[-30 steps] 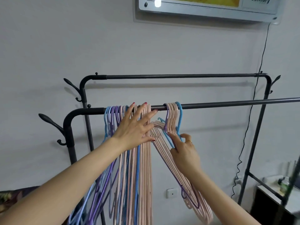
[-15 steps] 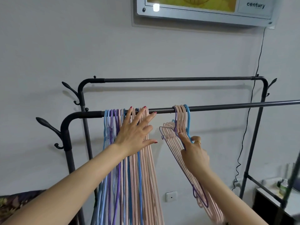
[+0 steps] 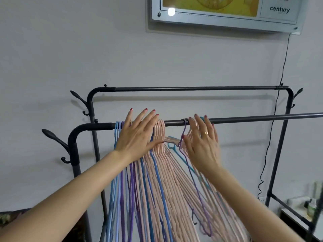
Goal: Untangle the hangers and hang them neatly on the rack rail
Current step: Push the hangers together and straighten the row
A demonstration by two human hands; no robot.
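Currently, hands: left hand point(image 3: 138, 137) flat, fingers spread, pressing the left bunch of hangers point(image 3: 139, 180); right hand point(image 3: 202, 145) flat with straight fingers against the right bunch point(image 3: 190, 172).
Hangers: all hooked on the front rail point(image 3: 244, 118), two bunches close together.
Risk: pushing the bunches together could, I judge, snag the purple hanger point(image 3: 183, 135) or crossed blue one point(image 3: 172, 145), re-tangling them.
Writing: "century" on wall panel point(image 3: 279, 9).
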